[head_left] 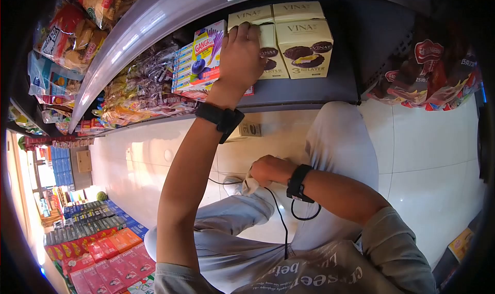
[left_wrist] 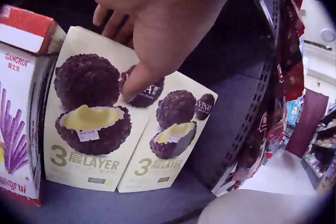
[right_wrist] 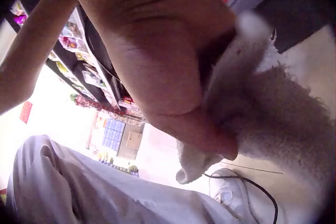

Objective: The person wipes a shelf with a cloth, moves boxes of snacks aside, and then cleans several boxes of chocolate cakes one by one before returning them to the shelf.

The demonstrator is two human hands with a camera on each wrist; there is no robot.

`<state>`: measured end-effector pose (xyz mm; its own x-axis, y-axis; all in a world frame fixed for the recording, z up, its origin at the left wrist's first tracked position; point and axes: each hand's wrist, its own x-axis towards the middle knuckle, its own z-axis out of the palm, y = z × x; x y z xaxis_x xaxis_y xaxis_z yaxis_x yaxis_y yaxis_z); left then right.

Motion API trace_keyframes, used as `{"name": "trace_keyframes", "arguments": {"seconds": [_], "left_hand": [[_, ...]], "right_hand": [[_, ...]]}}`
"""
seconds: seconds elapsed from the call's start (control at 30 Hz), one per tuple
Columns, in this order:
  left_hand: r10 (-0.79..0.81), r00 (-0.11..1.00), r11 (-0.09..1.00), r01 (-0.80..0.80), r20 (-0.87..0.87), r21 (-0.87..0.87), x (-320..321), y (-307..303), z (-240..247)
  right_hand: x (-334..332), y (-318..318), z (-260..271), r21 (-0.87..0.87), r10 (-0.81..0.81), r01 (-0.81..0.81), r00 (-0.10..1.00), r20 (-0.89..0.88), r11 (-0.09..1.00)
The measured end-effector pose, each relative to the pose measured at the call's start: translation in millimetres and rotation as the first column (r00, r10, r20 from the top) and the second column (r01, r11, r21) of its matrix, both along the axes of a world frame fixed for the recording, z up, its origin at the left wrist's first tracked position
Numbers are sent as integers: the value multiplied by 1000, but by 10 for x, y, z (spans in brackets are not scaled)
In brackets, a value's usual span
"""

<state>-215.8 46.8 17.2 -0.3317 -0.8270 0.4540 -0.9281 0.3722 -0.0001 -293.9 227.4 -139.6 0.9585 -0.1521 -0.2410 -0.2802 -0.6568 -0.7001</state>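
My left hand (head_left: 242, 57) grips the top of a cream VINA snack box (left_wrist: 86, 150) on the shelf. In the left wrist view its thumb lies on the printed front, the other fingers reaching over the top edge, their tips partly hidden. Right beside that box is a matching VINA box (head_left: 304, 49), with dark round cakes pictured on it. Low over the floor, my right hand (head_left: 270, 170) holds a pale, fuzzy cloth (right_wrist: 273, 113), fingers curled round it.
A GANGRUI box stack (head_left: 206, 57) adjoins the VINA boxes on the left. More VINA boxes (head_left: 299, 9) are behind. Red snack bags (head_left: 428, 72) hang at the right. Another box (head_left: 251, 129) sits on the floor below the shelf edge. A black cable (head_left: 282, 222) hangs near my legs.
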Motion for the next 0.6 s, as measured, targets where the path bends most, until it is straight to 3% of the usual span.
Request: {"name": "trace_keyframes", "arguments": {"seconds": [0.07,0.17,0.2,0.3,0.33,0.43,0.53,0.6], "left_hand": [[93,993,991,-99,66,86,-60,89,90],[33,993,989,-49,114,139,-7,258,168],[-25,993,998,18,118,60,1,319,215],[-110,992,980,119,-67,161,95,488,475],[-142,989,975,148,-46,167,116,558,636],[68,993,887,-16,-97,462,145,836,928],[52,997,804,-5,-63,594,272,1112,983],[45,997,789,8,-70,615,409,1256,1024]], "right_hand": [[8,19,-12,-14,3,-4,1000,-11,1000],[-3,26,6,-53,35,-35,999,-9,998],[7,22,-1,-69,50,-50,999,-14,996],[29,32,-12,-52,41,-42,999,-25,998],[33,35,11,-35,29,-30,999,-28,999],[20,14,73,-37,64,-67,996,-61,997],[0,57,-22,12,4,-5,996,87,1000],[13,59,-24,24,13,-15,997,81,1000]]}}
